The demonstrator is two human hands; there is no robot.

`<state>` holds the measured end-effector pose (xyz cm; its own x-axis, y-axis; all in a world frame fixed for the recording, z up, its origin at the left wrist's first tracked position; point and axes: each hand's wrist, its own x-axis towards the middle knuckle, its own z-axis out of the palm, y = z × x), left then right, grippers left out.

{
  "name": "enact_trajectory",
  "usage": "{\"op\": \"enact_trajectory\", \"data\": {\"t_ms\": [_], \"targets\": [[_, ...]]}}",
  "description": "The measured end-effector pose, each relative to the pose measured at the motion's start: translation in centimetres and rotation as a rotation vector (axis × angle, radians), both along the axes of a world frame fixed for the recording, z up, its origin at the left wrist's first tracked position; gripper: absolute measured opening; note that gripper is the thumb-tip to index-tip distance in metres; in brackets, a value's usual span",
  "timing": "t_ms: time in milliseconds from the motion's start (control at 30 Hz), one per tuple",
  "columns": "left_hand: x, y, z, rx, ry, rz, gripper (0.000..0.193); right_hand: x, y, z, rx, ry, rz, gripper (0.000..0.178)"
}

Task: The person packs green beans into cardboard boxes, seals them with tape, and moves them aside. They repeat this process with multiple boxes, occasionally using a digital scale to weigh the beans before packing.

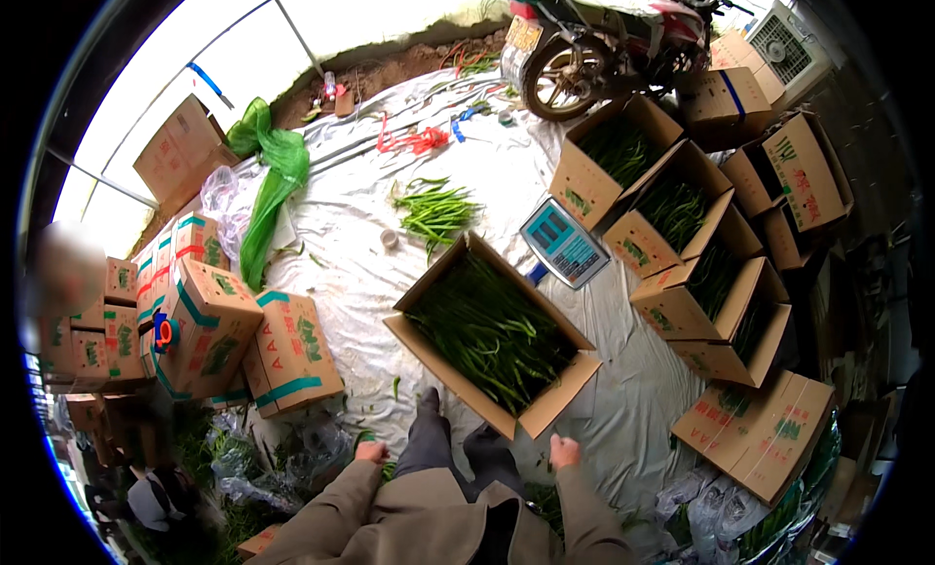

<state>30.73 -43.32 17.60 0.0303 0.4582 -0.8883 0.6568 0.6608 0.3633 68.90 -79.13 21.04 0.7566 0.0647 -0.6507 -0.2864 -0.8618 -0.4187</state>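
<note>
A cardboard box [575,375] with raised flaps stands in front of me, filled with long green chili peppers [492,331]. My left hand [371,452] is closed at my left side, apart from the box. A bit of green shows by its fingers; whether it is held I cannot make out. My right hand [564,452] is curled into a fist just below the box's near right corner, with nothing seen in it. Touching neither hand, a digital scale [565,244] with a lit display sits beyond the box. A loose pile of green chili peppers [433,212] lies on the sheet.
Several open boxes of peppers [682,209] line the right, with a closed carton [755,433] nearer me. Taped cartons [209,317] are stacked at left beside green netting [278,166]. A motorcycle [604,49] stands at the back. White sheeting [341,224] covers the ground.
</note>
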Motion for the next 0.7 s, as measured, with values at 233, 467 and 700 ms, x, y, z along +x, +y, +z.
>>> {"op": "enact_trajectory", "data": {"t_ms": [233,467,700], "targets": [[6.1,3.5,2.5,0.173,-0.173,-0.387,0.038,-0.3,13.0,3.6,0.147,-0.537,0.324,0.019],[4.6,10.0,3.5,0.15,-0.1,-0.413,0.033,1.9,33.0,1.3,0.113,-0.558,0.78,0.087],[0.2,20.1,4.2,-0.061,0.012,-0.063,0.032,8.6,42.5,-8.5,-0.271,-0.465,1.039,0.102]]}}
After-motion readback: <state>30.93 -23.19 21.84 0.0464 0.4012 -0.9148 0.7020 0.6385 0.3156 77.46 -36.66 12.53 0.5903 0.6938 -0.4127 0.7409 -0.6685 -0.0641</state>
